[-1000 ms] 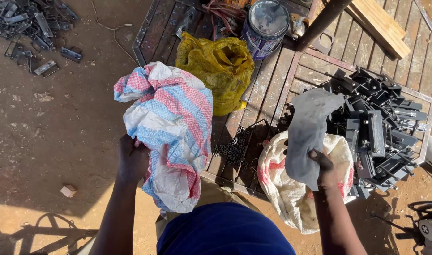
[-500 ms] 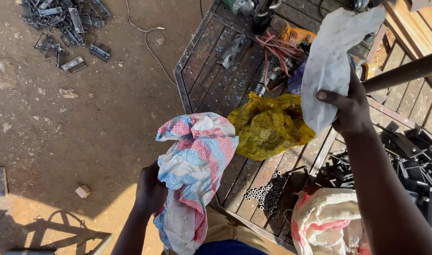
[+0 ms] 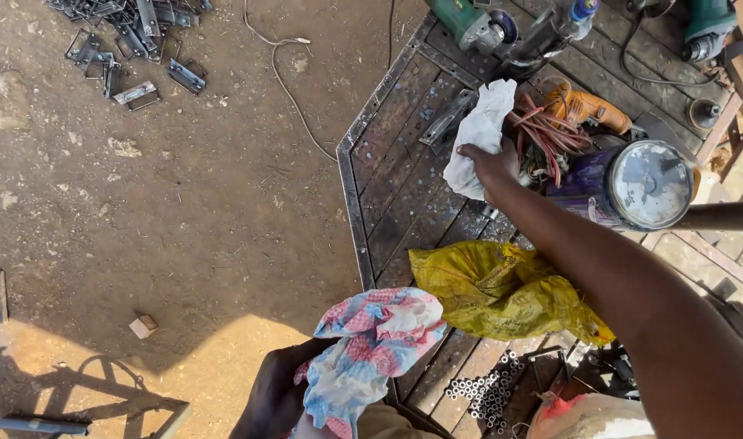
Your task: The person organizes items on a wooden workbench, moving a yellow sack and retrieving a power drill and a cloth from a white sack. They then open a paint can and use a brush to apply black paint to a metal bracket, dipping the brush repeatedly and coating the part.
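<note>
My right hand (image 3: 491, 165) is stretched forward over the wooden platform (image 3: 396, 130), gripping a crumpled white cloth (image 3: 478, 134) that rests on the planks beside a tangle of red wires (image 3: 546, 130). My left hand (image 3: 275, 394) stays low near my body, closed on a bunched red, white and blue checked bag (image 3: 370, 341) at the platform's near edge. A yellow plastic bag (image 3: 501, 289) lies on the planks between the two hands, under my right forearm.
An orange drill (image 3: 587, 106), a round tin with a silvery lid (image 3: 652, 185) and green power tools (image 3: 473, 23) crowd the platform's far side. Short metal tubes (image 3: 485, 394) lie near me. Metal brackets (image 3: 132, 41), a cable (image 3: 294, 89) and a small block (image 3: 143, 326) lie on the dirt.
My right hand has carried the white cloth from up in the air down onto the platform by the wires. The left hand with the checked bag has dropped lower in view.
</note>
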